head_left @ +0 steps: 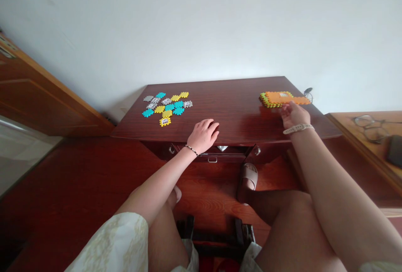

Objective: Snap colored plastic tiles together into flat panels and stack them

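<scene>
The right hand (297, 115) is positioned at the right of the frame, its fingers bent beside an orange tile (300, 101). Contact with the tile appears to be made at the thumb; whether the tile is pinched or merely touched cannot be told, since the fingertips are partly obscured. The tile is seen jutting rightward from the stack (276, 96). If only one end is gripped, the tile may be tilted or dropped; if neighbouring layers are interlocked by their toothed edges, several may be dragged along and the stack may be skewed. Near the table's right side, a tile pushed outward could be lost over the edge or caught on the black cord (309, 91).

The left hand (204, 134) is rested at the front edge of the table (226, 104), centre frame, fingers loosely spread, with nothing seen to be held. At the left of the frame, small pieces (179, 104) are laid loose, some touching or overlapping. Should the left hand be swept leftward, the yellow piece (165, 121) nearest the front could be displaced first.
</scene>
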`<act>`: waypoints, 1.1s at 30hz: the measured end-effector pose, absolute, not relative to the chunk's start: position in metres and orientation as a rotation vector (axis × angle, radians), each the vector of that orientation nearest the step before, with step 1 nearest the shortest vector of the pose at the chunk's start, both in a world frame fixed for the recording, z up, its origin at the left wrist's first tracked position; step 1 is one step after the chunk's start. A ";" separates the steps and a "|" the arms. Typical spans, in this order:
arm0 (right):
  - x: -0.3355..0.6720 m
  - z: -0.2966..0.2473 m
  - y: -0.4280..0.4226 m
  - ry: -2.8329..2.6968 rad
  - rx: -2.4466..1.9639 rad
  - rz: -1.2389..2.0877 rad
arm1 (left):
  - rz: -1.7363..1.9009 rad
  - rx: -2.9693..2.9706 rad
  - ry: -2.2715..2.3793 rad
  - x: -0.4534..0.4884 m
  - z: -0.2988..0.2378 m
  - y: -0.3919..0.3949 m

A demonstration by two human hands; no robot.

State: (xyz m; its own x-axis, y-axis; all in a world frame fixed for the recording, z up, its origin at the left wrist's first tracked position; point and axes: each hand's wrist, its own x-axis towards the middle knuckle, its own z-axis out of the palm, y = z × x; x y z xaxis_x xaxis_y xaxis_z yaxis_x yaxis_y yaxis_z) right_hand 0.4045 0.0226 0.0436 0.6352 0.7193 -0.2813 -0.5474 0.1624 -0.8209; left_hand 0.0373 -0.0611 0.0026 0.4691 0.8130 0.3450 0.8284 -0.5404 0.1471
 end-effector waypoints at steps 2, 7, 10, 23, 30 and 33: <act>0.406 0.044 0.024 -0.181 -1.087 0.907 | -0.585 -2.657 -1.488 0.037 0.003 -0.061; 0.407 0.046 0.029 -0.164 -1.116 0.923 | -0.578 -2.656 -1.491 0.037 0.003 -0.061; 0.408 0.047 0.029 -0.144 -1.127 0.938 | -0.591 -2.657 -1.487 0.037 0.003 -0.061; 0.411 0.049 0.016 -0.094 -1.155 0.988 | -0.612 -2.651 -1.485 0.037 0.002 -0.062; 0.411 0.053 0.009 -0.143 -1.165 1.081 | -0.621 -2.651 -1.477 0.037 0.001 -0.062; 0.412 0.052 0.007 -0.162 -1.158 1.107 | -0.621 -2.646 -1.472 0.037 0.001 -0.062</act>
State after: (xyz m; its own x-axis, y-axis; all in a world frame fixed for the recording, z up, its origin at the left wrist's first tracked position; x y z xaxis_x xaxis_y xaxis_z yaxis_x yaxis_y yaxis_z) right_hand 0.4123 0.0069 0.0516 0.4979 0.7625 -0.4133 -0.6118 -0.0290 -0.7905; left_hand 0.0370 -0.0618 0.0006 0.4663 0.8047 0.3676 0.8249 -0.5456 0.1478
